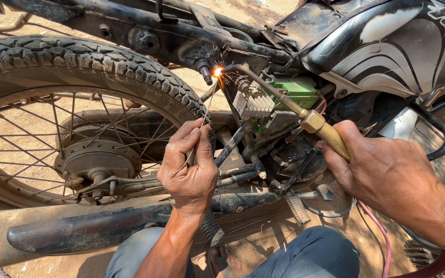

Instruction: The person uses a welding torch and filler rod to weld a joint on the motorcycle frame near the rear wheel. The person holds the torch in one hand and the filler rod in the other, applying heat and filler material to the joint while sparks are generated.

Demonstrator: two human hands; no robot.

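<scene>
Torch (284, 100) tip sits at the frame (181, 36) joint just above the tyre (78, 62), flame and sparks at the tip. Right hand (382, 170) is wrapped round the brass handle, fingers curled tight on it. Left hand (189, 164) pinches a thin rod (204, 110) between thumb and forefinger, other fingers folded; rod runs up to the flame. Tight spot: tyre tread just left of the flame, green box (300, 90) and finned block (253, 103) just right of it, black tank (387, 46) overhanging upper right. Left hand rests close to the tyre edge, swingarm (130, 183) below it. Exhaust (52, 231) runs along the bottom left. Pink hose (379, 231) trails under the right wrist. Open room only toward the camera, above the knees (315, 255).
</scene>
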